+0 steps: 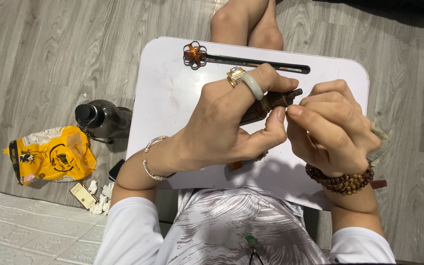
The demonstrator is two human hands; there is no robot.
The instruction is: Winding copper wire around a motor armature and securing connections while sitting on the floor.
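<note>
Brown, carved-looking small object, elongated, sits clamped in the left hand: fingers wrapped over the top, thumb pressing from below, so the hand is closed around it with only the far end sticking out past the fingertips. Long axis runs roughly left-to-right, tilted slightly up toward the exposed tip, which points straight at the right hand. Right hand is just beside that tip, fingers curled in and pinched together at the tip's end; whether it actually holds something fine between the fingertips can't be told, contact zone is hidden by the knuckles. So the working end lies right of the left grip and directly at the right fingertips, right hand nearer to the tip, left hand carrying the body. Left hand wears a pale jade-like ring and a gold ring, metal bangle on the wrist; right wrist has a brown bead bracelet. Below both hands: white lap tray with rounded corners, a dark slot along its far edge and an orange flower-shaped piece at the slot's left end, well away from the grip. Off the tray to the left, on grey wood-look floor: dark bottle, yellow snack bag, small white scraps. Person is seated on the floor, knees under the tray.
</note>
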